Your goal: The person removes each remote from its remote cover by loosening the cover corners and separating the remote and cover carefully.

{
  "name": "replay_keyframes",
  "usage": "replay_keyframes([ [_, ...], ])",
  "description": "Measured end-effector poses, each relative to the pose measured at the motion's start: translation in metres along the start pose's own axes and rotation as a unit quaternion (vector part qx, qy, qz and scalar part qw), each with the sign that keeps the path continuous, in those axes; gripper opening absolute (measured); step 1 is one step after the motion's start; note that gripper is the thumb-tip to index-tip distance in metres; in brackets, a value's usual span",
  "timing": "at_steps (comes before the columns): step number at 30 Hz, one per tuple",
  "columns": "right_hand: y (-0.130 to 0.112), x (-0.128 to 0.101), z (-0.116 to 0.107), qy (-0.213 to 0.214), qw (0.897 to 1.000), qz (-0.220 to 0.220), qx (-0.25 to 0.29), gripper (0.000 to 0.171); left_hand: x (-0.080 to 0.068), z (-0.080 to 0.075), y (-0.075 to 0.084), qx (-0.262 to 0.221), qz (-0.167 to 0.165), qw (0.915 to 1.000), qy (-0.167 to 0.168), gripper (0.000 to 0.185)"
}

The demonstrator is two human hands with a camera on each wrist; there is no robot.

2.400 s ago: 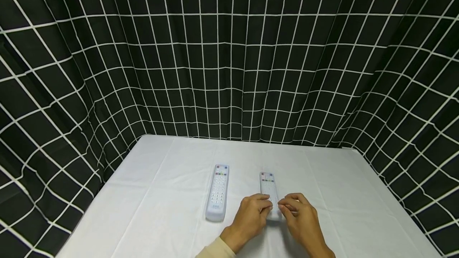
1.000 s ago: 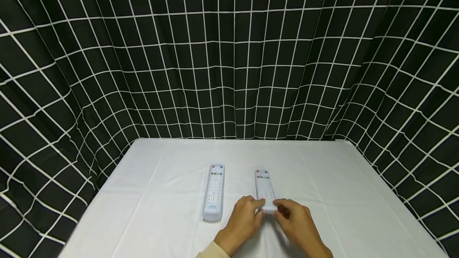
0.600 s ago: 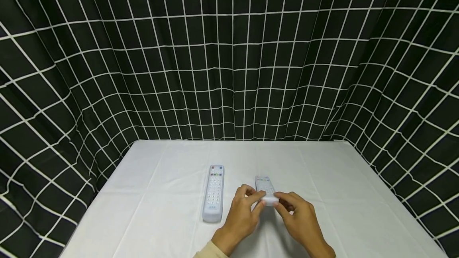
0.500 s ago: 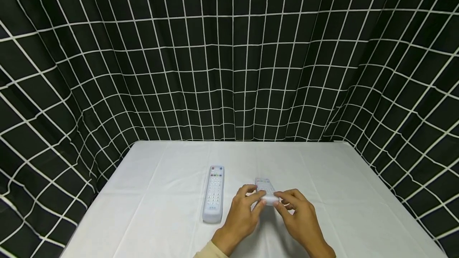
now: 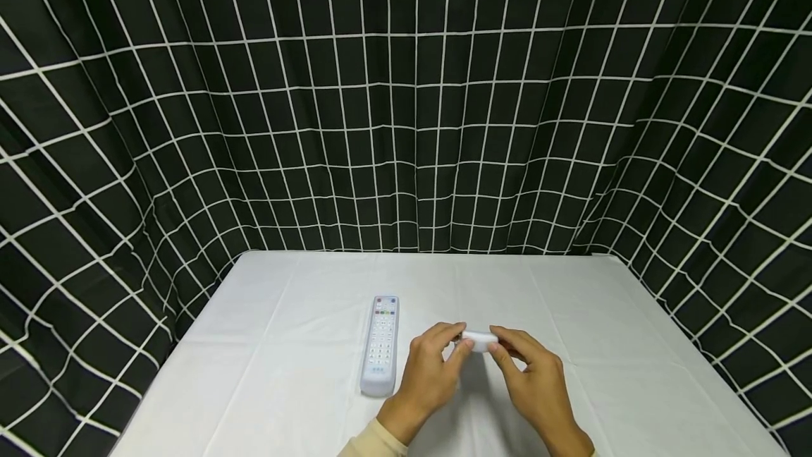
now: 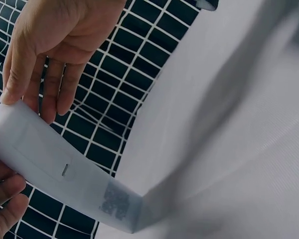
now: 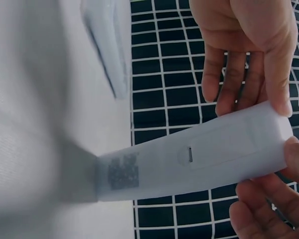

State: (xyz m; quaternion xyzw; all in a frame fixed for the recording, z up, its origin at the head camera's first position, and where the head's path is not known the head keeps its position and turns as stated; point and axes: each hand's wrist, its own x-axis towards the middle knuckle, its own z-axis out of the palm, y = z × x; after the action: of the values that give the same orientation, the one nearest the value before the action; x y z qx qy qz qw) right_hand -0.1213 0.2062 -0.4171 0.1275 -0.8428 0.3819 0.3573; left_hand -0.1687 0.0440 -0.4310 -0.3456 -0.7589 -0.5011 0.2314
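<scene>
A white remote control [image 5: 480, 339], in a clear cover, is tilted steeply with its near end raised toward me. My left hand [image 5: 431, 365] pinches one corner of that end between thumb and fingers, and my right hand [image 5: 534, 376] pinches the other. Both wrist views show the remote's back [image 6: 65, 154] with a battery lid, a small slot and a dark label patch [image 7: 123, 172] near the lower end, which meets the tablecloth. Its buttons are hidden. Left of the hands, a second white remote [image 5: 380, 345] lies face up on the table.
A white cloth [image 5: 285, 351] covers the table. Black curtains with a white grid [image 5: 406, 104] hang behind the table and along both sides. In the right wrist view the second remote [image 7: 107, 45] shows at the top.
The right remote lay flat earlier; both hands slid to its near end, gripped the corners and lifted, tipping it until its button face turned out of view. The other remote stayed put.
</scene>
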Motion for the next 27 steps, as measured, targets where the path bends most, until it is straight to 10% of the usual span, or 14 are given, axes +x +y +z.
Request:
replay_keyframes([
  [27, -0.0083, 0.0109, -0.0019, 0.045, 0.999, -0.008, 0.018, 0.023, 0.0081, -0.0006, 0.0085, -0.061, -0.026, 0.9950, 0.075, 0.027],
])
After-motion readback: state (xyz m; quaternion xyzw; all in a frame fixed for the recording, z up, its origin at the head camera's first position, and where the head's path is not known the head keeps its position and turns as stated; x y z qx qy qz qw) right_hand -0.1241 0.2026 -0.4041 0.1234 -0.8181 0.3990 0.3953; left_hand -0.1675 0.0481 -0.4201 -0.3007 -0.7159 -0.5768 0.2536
